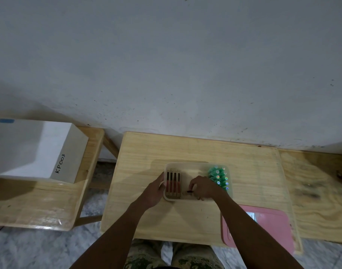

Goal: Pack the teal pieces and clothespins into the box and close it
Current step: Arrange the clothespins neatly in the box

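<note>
A shallow translucent box (185,164) sits in the middle of the wooden table (195,148). Several teal pieces (219,177) stand packed along its right side. A row of wooden clothespins (173,183) lies at its left side. My left hand (153,191) grips the box's left rim. My right hand (202,187) is inside the box, fingers pinched on a clothespin (187,192) near the front wall. The pink lid (267,228) lies flat on the table at the front right, partly under my right forearm.
A white cardboard box marked KP003 (40,150) stands on a second wooden table (40,206) to the left. Another wooden surface (317,191) adjoins on the right. A grey wall rises behind the tables.
</note>
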